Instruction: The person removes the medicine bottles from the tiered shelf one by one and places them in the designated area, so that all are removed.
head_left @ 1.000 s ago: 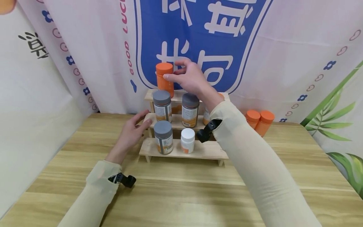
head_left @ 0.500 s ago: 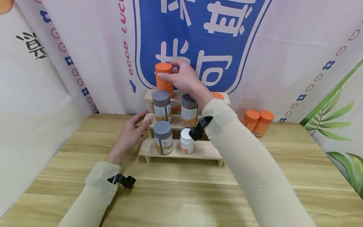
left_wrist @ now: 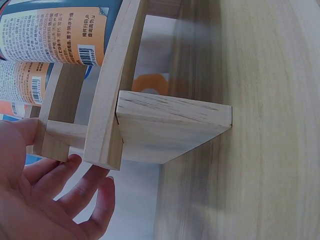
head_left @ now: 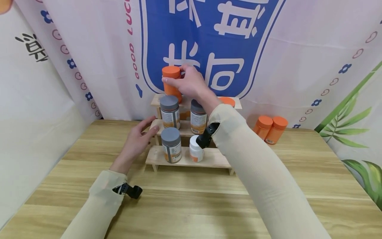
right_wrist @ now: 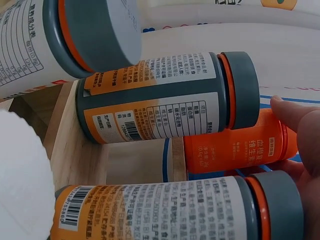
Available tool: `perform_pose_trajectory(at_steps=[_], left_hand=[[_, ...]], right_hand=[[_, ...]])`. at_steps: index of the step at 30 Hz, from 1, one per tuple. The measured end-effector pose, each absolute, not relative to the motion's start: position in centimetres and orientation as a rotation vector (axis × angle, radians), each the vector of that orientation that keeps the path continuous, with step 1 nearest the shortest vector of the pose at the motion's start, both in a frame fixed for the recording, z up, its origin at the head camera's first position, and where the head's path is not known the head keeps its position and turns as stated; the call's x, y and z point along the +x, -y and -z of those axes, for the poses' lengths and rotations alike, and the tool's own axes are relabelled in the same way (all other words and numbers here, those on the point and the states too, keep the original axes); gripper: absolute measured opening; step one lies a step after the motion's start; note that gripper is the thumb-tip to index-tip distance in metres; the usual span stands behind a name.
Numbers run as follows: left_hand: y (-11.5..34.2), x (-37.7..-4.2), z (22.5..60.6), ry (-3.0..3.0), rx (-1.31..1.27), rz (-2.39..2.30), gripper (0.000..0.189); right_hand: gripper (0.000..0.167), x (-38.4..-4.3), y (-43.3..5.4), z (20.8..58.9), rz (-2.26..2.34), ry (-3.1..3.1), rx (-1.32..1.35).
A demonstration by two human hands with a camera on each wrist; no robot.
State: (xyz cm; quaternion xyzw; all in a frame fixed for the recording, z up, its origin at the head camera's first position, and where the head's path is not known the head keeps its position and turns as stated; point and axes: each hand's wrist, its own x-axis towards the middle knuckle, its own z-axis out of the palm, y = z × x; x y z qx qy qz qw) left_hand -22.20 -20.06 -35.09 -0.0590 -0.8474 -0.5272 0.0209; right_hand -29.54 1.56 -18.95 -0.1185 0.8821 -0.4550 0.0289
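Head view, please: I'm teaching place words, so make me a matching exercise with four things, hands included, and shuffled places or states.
Things
1. White bottle
2. Topmost orange bottle
3. Pair of orange bottles
4. Left hand

Places or states
A. On the table, right of the rack
B. At the rack's left end
C. On the lowest shelf
D. Gripped by the right hand

Pairs: 1-C, 2-D, 3-A, 4-B

A wood-grain table (head_left: 191, 205) carries a three-tier wooden stand (head_left: 215, 159) and, to its right, two orange containers (head_left: 276, 132) side by side. An orange bottle (head_left: 172, 92) stands on the top tier (head_left: 156, 100), two grey-lidded jars (head_left: 170, 114) on the middle tier (head_left: 185, 128), and another grey-lidded jar (head_left: 171, 146) and a white bottle (head_left: 196, 153) on the bottom.
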Motion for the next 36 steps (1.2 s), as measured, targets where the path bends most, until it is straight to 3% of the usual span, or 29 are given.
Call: perform_pose_trajectory(at_steps=[10, 23, 36], left_hand=[[19.9, -22.2, 35.1, 2.637, -0.179, 1.639, 0.065], [20.0, -22.0, 35.0, 2.644, -0.151, 1.618, 0.064], [20.0, -22.1, 35.1, 2.634, -0.166, 1.622, 0.064]], right_hand=[[0.055, -29.5, -1.6, 19.1, 1.362, -2.772, -0.364], [0.065, -28.7, -3.1, 18.3, 1.505, -2.764, -0.400], [0.060, -27.4, -6.1, 16.9, 1.521, -2.850, -0.282]])
